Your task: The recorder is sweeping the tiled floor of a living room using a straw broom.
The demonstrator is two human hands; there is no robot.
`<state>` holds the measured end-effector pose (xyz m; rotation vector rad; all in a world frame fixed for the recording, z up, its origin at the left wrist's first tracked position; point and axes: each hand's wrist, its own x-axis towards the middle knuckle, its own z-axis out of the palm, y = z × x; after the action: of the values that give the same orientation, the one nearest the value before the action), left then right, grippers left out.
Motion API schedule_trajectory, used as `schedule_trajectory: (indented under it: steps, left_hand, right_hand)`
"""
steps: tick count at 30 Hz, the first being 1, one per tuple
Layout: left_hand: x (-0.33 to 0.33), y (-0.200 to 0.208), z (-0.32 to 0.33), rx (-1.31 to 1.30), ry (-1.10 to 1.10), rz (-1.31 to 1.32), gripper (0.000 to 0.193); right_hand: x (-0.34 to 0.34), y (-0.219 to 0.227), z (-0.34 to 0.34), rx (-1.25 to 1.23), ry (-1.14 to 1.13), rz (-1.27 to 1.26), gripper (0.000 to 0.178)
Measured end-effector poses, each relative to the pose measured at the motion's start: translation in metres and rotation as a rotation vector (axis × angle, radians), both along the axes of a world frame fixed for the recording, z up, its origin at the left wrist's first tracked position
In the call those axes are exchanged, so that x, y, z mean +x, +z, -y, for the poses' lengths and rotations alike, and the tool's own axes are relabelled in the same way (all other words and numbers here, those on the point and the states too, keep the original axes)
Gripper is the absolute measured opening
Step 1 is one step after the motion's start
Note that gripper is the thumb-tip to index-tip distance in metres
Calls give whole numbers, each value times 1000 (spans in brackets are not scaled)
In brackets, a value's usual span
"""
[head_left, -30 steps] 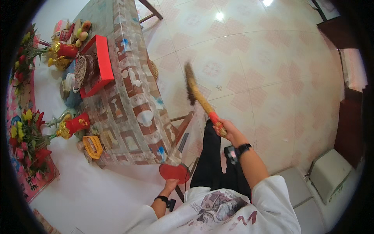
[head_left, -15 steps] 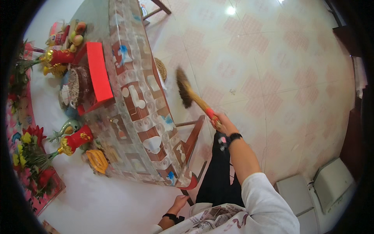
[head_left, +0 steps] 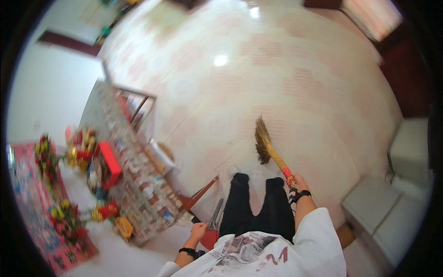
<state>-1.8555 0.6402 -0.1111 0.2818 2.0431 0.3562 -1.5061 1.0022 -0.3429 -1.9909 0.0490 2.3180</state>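
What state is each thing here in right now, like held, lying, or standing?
broom: held slanted, bristles down at the tiled floor.
right hand: closed round the broom's handle.
dustpan: red, held low by its handle.
left hand: gripping the dustpan handle.
table: standing, covered by a patterned cloth.
red box: resting on the table.

Straw-yellow broom (head_left: 265, 147), red dustpan (head_left: 211, 237), pink-checked floor (head_left: 277, 69)

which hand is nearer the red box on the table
Left. The left hand grips the dustpan handle just right of the table, below the red box. The right hand holds the broom, far across the legs.
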Motion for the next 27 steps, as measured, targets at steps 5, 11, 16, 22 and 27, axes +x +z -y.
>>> schedule_trajectory:
  steps: [5, 11, 16, 22, 27]
  left_hand:
    - [38, 13, -87, -18, -352, -48, 37]
    - [49, -22, -202, 277, -990, -28, 34]
    - [67, -23, -340, 227, -1066, -29, 37]
    - [80, -69, -429, 296, -1240, 27, 36]
    - [64, -114, -435, 418, -1325, 109, 36]
  right_hand:
    - [133, 24, 4, 90, -258, 183, 22]
    - [192, 94, -6, 323, 111, 624, 24]
    - [217, 130, 43, 294, -370, 549, 25]
    - [202, 112, 146, 241, -785, 455, 23]
    - [134, 128, 249, 91, -1163, 451, 21]
